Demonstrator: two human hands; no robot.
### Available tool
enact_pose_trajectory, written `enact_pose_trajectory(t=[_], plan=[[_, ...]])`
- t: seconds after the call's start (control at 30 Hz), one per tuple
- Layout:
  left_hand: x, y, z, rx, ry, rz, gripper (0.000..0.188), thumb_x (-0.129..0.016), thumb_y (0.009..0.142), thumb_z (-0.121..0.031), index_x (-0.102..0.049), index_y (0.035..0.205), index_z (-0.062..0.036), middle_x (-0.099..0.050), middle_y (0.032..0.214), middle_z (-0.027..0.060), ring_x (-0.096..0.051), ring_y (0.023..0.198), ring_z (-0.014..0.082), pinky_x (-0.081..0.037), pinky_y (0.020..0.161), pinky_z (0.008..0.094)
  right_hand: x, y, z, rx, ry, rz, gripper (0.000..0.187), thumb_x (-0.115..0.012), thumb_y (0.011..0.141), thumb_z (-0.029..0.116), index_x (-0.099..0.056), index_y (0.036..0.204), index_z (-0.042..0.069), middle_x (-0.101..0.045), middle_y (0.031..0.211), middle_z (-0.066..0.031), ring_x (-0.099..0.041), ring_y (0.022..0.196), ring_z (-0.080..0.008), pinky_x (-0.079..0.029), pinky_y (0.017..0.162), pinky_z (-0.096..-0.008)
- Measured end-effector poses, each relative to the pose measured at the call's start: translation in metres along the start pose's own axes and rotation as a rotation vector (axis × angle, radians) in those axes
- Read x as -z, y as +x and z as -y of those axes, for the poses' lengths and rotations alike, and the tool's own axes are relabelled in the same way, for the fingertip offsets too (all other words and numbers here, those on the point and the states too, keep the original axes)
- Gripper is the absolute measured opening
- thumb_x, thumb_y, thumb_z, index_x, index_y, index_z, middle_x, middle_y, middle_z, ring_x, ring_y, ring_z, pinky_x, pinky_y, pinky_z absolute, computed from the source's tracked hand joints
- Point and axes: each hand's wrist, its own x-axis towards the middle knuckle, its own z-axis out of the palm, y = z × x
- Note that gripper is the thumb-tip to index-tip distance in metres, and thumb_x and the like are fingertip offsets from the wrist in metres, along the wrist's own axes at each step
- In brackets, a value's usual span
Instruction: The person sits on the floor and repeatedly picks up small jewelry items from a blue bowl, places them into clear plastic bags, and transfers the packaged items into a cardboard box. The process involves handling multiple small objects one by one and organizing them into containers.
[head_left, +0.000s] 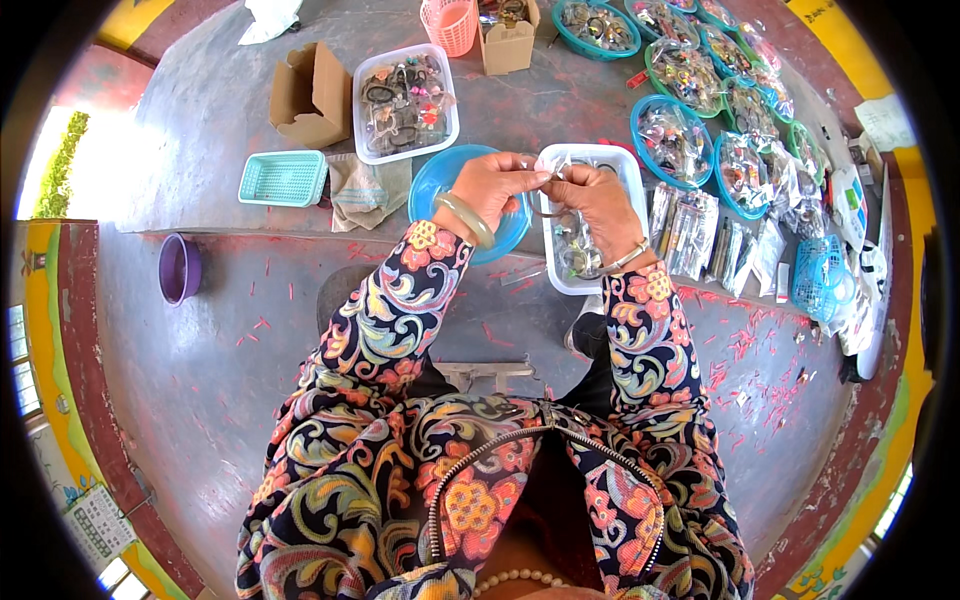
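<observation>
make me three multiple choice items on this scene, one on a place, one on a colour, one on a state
1. Where is the small purple bowl?
A. on the floor at the person's left
B. inside the white rectangular plastic tray
C. on the blue round plate

2. What colour is the flat rectangular mesh basket on the grey table?
A. red
B. turquoise
C. black

3. How do the hands stand?
A. flat on the table
B. both in the lap
C. raised together, pinching a small thing

Key: 1 A, it sits alone on the floor at the left. 2 B, its mesh is turquoise. 3 C, the left hand and right hand meet fingertip to fingertip above the tray.
</observation>
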Motion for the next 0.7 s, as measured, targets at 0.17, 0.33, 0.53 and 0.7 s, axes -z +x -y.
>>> enact_pose_trajectory(t=[0.17, 0.33, 0.53, 0.7], plan=[[-0.0036, 0.0004, -0.0003, -0.037, -0.02, -0.045, 0.017, -0.062, 0.078, -0.008, -0.058, 0.092, 0.0008, -0.059, 0.084, 0.0022, -0.053, 0.069, 0.0055, -0.042, 0.06, 0.0171, 0.0051, 0.0015, 0.0069, 0.05, 0.083, -0.03, 0.015, -0.065, 0.076, 0.017, -0.061, 0.075, 0.002, -0.056, 0.067, 0.0034, -0.047, 0.058, -0.0038, -0.035, 0.052, -0.0182], [-0.0045, 0.001, 0.0021, -0.084, 0.027, 0.06, 0.019, -0.06, 0.079, -0.007, -0.056, 0.095, 0.0045, -0.06, 0.089, 0.0069, -0.059, 0.084, 0.0127, -0.047, 0.078, 0.0235, 0.0082, 0.0022, 0.0062, 0.015, 0.226, -0.075, 0.016, -0.064, 0.077, 0.016, -0.063, 0.08, 0.001, -0.058, 0.068, 0.0024, -0.045, 0.057, -0.0028, -0.033, 0.05, -0.0163], [-0.009, -0.0004, 0.0013, -0.096, -0.056, 0.105, 0.023, -0.053, 0.085, -0.01, -0.054, 0.1, 0.0071, -0.059, 0.097, 0.0111, -0.058, 0.089, 0.0162, -0.047, 0.083, 0.0261, 0.0051, 0.0002, 0.0023, 0.037, 0.265, -0.166, 0.016, -0.063, 0.078, 0.014, -0.064, 0.085, 0.0, -0.06, 0.069, 0.0002, -0.047, 0.055, -0.0036, -0.035, 0.049, -0.0162], [-0.0079, -0.0008, 0.0026, -0.123, -0.112, 0.072, 0.025, -0.045, 0.089, -0.013, -0.053, 0.101, 0.0068, -0.059, 0.096, 0.012, -0.058, 0.089, 0.0169, -0.048, 0.081, 0.0274, 0.0039, 0.0013, 0.0021, 0.037, 0.286, -0.18, 0.016, -0.063, 0.077, 0.013, -0.064, 0.085, -0.001, -0.06, 0.069, -0.0001, -0.049, 0.056, -0.0042, -0.037, 0.05, -0.0167]])
